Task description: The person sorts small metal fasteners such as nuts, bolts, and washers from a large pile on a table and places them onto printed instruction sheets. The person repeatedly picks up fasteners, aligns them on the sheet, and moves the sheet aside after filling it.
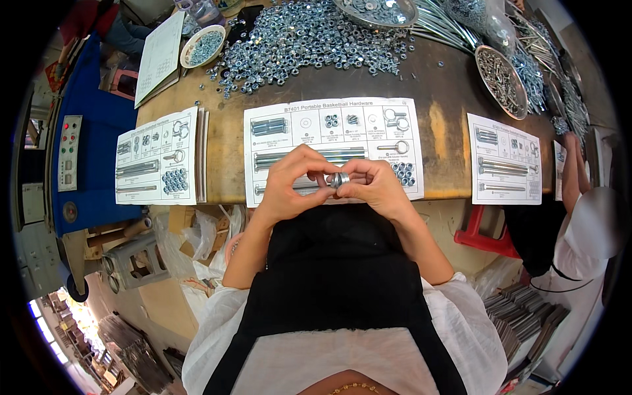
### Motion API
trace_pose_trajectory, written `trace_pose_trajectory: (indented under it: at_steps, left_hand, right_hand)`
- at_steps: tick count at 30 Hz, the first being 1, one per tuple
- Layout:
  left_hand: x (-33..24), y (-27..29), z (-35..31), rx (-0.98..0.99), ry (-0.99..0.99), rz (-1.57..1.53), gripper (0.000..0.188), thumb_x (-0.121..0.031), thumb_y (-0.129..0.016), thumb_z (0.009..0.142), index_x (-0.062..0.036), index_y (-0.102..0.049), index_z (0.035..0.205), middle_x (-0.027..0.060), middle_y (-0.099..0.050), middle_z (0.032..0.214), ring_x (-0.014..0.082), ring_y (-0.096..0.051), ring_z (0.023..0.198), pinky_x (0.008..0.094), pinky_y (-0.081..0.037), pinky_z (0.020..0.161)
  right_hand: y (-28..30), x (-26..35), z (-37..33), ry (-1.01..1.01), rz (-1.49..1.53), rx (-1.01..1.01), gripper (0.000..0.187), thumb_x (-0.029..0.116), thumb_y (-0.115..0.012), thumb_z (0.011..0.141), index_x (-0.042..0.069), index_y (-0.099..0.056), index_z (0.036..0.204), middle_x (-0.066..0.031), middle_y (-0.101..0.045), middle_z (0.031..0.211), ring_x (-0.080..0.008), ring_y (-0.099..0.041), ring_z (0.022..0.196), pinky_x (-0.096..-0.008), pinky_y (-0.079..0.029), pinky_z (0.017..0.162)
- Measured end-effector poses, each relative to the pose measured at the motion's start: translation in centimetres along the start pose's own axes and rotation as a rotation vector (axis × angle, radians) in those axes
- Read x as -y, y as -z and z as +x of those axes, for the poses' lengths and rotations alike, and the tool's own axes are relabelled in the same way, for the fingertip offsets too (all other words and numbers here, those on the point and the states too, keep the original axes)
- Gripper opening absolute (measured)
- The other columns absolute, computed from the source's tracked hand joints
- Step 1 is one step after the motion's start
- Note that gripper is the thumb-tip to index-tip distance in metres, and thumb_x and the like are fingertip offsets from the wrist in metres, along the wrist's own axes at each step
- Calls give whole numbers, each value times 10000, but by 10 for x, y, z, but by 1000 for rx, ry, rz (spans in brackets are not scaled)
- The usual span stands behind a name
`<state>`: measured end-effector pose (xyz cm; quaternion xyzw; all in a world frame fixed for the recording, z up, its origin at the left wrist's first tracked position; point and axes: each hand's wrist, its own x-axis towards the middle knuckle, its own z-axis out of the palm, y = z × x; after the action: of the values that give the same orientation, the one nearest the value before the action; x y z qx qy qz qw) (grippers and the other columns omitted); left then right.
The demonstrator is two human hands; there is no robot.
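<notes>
My left hand (296,183) and my right hand (375,188) meet in front of me, above the near edge of a printed hardware card (309,117). Between their fingertips they pinch a short stack of shiny metal washers (339,179). The fingers of both hands are curled closed around it, and part of the stack is hidden behind them. Pictures of bolts, nuts, washers and ring pins cover the card, which lies flat on the table (434,99). My hands hide its lower middle.
A big heap of nuts (309,39) spreads across the back. Around it stand a white bowl of small parts (203,46), a metal dish of washers (378,10) and a bowl of screws (501,79). Similar cards lie left (158,158) and right (505,161). Another person (582,230) sits at right.
</notes>
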<state>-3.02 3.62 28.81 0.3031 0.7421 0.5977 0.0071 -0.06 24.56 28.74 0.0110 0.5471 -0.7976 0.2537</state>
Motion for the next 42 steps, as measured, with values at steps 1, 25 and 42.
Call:
trace_pose_trajectory:
  at_steps: [1, 25, 42]
  left_hand:
    - [5, 0, 1, 9, 6, -27, 382, 31, -766, 675, -69, -741, 1043, 57, -639, 945, 132, -649, 759, 261, -525, 652]
    - [84, 43, 63, 107, -21, 986, 215, -200, -749, 766, -90, -718, 948, 28, -608, 907, 191, -595, 888, 351, -423, 841]
    - [-15, 4, 36, 56, -398, 505, 347, -179, -841, 648, -167, -753, 984, -27, -675, 982, 197, -605, 897, 373, -421, 864]
  right_hand:
    - [1, -2, 1, -8, 6, 1, 203, 73, -779, 851, -15, -681, 1006, -63, -719, 884, -85, -685, 806, -207, -553, 717]
    - [10, -7, 4, 4, -34, -16, 178, 26, -710, 873, -37, -684, 1037, -103, -720, 952, -152, -703, 845, -274, -577, 776]
    - [10, 6, -7, 162, -161, -110, 226, 107, -813, 827, 5, -702, 997, 8, -670, 833, -9, -580, 717, -179, -469, 658]
